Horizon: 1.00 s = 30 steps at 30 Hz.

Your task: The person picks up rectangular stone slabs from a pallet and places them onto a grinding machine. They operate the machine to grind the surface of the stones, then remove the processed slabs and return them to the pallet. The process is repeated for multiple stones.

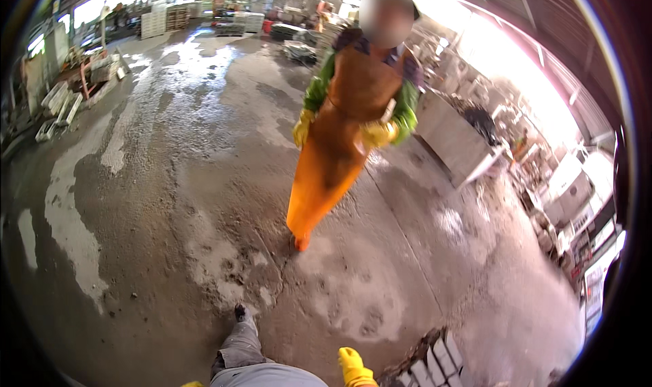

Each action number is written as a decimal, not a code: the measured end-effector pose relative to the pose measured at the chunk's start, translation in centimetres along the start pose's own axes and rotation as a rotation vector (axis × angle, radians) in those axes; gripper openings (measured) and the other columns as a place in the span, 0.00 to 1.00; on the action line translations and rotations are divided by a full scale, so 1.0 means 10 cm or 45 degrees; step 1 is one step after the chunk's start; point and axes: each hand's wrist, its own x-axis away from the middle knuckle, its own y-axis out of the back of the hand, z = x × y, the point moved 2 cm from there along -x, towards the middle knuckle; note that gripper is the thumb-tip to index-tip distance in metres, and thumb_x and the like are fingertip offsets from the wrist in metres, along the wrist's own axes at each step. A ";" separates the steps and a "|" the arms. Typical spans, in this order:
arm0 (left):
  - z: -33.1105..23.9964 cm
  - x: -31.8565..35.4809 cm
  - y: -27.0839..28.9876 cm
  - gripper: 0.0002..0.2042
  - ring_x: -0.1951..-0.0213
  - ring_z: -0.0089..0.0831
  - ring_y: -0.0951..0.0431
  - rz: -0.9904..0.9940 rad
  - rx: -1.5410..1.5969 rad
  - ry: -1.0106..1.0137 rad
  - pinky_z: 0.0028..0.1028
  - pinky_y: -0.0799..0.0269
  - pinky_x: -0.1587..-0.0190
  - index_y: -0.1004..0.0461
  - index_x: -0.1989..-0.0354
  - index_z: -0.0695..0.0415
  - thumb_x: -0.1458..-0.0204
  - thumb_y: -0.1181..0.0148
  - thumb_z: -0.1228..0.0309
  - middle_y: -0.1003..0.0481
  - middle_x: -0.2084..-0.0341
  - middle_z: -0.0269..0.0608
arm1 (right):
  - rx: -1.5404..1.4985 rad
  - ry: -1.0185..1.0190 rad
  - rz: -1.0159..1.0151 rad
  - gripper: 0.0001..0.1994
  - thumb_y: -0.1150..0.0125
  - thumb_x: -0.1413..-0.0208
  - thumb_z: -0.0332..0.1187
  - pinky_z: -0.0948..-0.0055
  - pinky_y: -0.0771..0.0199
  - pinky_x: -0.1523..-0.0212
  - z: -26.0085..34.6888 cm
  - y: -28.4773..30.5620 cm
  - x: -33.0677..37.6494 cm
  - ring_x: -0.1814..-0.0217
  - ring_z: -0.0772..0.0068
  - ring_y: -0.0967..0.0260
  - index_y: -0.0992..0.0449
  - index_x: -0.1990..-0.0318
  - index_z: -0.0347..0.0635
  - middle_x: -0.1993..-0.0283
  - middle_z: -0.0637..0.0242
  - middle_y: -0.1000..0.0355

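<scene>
My right hand (353, 368), in a yellow glove, hangs at the lower edge beside my grey-clothed body. Its fingers look curled in, and nothing shows in them. Of my left hand (192, 384) only a sliver of yellow glove shows at the bottom edge, its fingers hidden. Nearest to my right hand is a group of grey rectangular blocks (435, 363), low on the right and apart from it. My foot (240, 311) is on the wet, muddy concrete floor (204, 203).
Ahead stands a person in a long orange apron (329, 156), green sleeves and yellow gloves. Behind them on the right is a large pale bin (451, 139) heaped with debris. Stacked pallets (154, 21) stand far back; pale slabs (62, 105) lie at left.
</scene>
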 end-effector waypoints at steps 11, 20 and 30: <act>-2.95 -1.27 1.93 0.33 0.31 0.41 0.29 -0.032 1.125 -0.658 0.34 0.33 0.31 0.36 0.28 0.65 0.37 0.33 0.64 0.31 0.30 0.54 | 0.437 0.191 0.328 0.30 0.30 0.37 0.43 0.64 0.26 0.37 1.75 -1.18 -0.76 0.37 0.59 0.24 0.28 0.34 0.31 0.40 0.50 0.21; -1.93 -1.22 1.44 0.21 0.48 0.61 0.20 -0.343 0.109 -0.655 0.51 0.25 0.45 0.20 0.45 0.55 0.41 0.41 0.56 0.20 0.50 0.64 | 0.727 0.193 0.382 0.30 0.33 0.36 0.47 0.65 0.26 0.37 2.77 -1.50 -1.28 0.36 0.58 0.24 0.26 0.35 0.31 0.37 0.49 0.23; -1.09 -0.63 0.77 0.19 0.55 0.57 0.17 -0.160 -0.235 -0.547 0.47 0.23 0.48 0.19 0.45 0.51 0.44 0.36 0.61 0.17 0.64 0.56 | 0.783 0.184 0.539 0.34 0.35 0.36 0.52 0.60 0.27 0.33 3.43 -1.76 -1.70 0.32 0.52 0.27 0.29 0.30 0.39 0.34 0.47 0.25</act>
